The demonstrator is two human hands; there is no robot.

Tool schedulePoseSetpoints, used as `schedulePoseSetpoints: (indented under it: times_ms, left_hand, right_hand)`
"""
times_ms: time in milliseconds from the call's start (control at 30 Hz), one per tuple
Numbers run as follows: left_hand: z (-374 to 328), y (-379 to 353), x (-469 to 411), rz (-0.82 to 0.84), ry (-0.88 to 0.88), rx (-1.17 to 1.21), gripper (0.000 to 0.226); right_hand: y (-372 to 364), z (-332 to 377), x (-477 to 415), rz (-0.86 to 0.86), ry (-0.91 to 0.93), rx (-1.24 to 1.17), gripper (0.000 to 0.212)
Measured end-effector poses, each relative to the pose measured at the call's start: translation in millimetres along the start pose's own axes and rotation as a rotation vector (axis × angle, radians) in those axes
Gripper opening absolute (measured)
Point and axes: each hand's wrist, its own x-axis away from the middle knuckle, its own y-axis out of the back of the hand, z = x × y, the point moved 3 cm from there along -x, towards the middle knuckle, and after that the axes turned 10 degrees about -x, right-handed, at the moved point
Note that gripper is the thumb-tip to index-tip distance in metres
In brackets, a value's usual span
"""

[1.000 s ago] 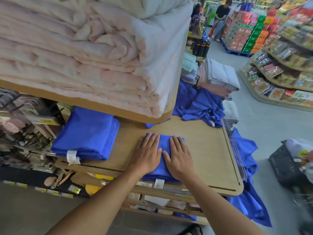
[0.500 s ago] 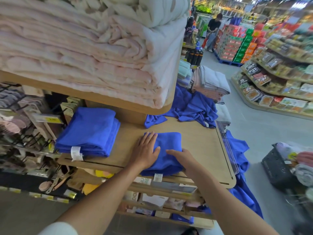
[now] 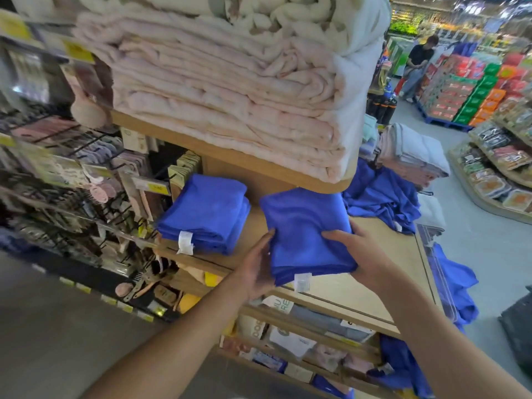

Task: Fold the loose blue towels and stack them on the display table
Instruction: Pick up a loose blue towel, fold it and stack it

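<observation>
A folded blue towel [image 3: 305, 231] with a white tag is lifted off the wooden display table [image 3: 383, 269]. My left hand [image 3: 256, 269] holds its left edge from beneath. My right hand [image 3: 357, 251] grips its right side, thumb on top. A stack of folded blue towels [image 3: 207, 214] lies on the table to the left, under the upper shelf. Loose blue towels [image 3: 383, 194] are heaped at the table's far end, and more blue cloth [image 3: 452, 283] hangs over its right edge toward the floor.
An upper wooden shelf [image 3: 259, 165] with thick pink and white blankets [image 3: 230, 82] overhangs the table. Hanging accessories on racks [image 3: 72, 182] fill the left. Folded pale towels [image 3: 411, 151] lie beyond. A person [image 3: 417, 64] stands in the far aisle by stacked boxes.
The folded towel lay flat under both palms; my right hand slid to its right side, and now both hands have lifted it off the table and toward the stack on the left.
</observation>
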Motion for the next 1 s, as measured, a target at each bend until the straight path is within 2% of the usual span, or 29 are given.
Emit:
schedulePoseSetpoints:
  times_ms: [100, 267, 367, 433, 467, 567, 600, 700, 800, 900, 1000]
  left_hand:
    - [-27, 10, 18, 0.000, -0.036, 0.023, 0.075]
    - [-41, 29, 49, 0.124, 0.079, 0.039, 0.091]
    - [-53, 29, 74, 0.264, 0.001, 0.218, 0.095]
    - [-73, 34, 89, 0.167, -0.119, 0.205, 0.096]
    - [-83, 39, 95, 0.056, -0.180, 0.135, 0.090]
    - [-116, 57, 102, -0.277, -0.232, -0.204, 0.037]
    - [-130, 63, 104, -0.368, -0.247, -0.328, 0.029]
    - [-190, 68, 109, -0.503, -0.342, -0.602, 0.029]
    - [-253, 72, 108, -0.615, -0.406, -1.019, 0.035]
    - [-280, 91, 88, -0.760, -0.318, -1.438, 0.060]
    - [-260, 114, 66, -0.834, -0.163, -1.690, 0.071]
  right_hand:
    - [-24, 11, -3, 0.083, -0.035, -0.148, 0.043]
    - [-69, 11, -13, 0.247, -0.142, -0.264, 0.049]
    - [-87, 2, -19, 0.273, -0.179, -0.220, 0.054]
    - [-94, -7, -23, 0.243, -0.186, -0.163, 0.056]
    - [-96, -11, -26, 0.225, -0.190, -0.125, 0.056]
    - [-108, -19, -32, 0.244, -0.210, -0.058, 0.048]
    - [-115, -19, -36, 0.282, -0.215, -0.061, 0.045]
    - [-141, -9, -56, 0.329, -0.186, -0.035, 0.035]
    - [-165, -3, -85, 0.301, -0.096, 0.077, 0.020]
    - [-179, -16, -110, 0.279, -0.099, 0.133, 0.009]
    - [-179, -44, -124, 0.191, -0.164, 0.229, 0.012]
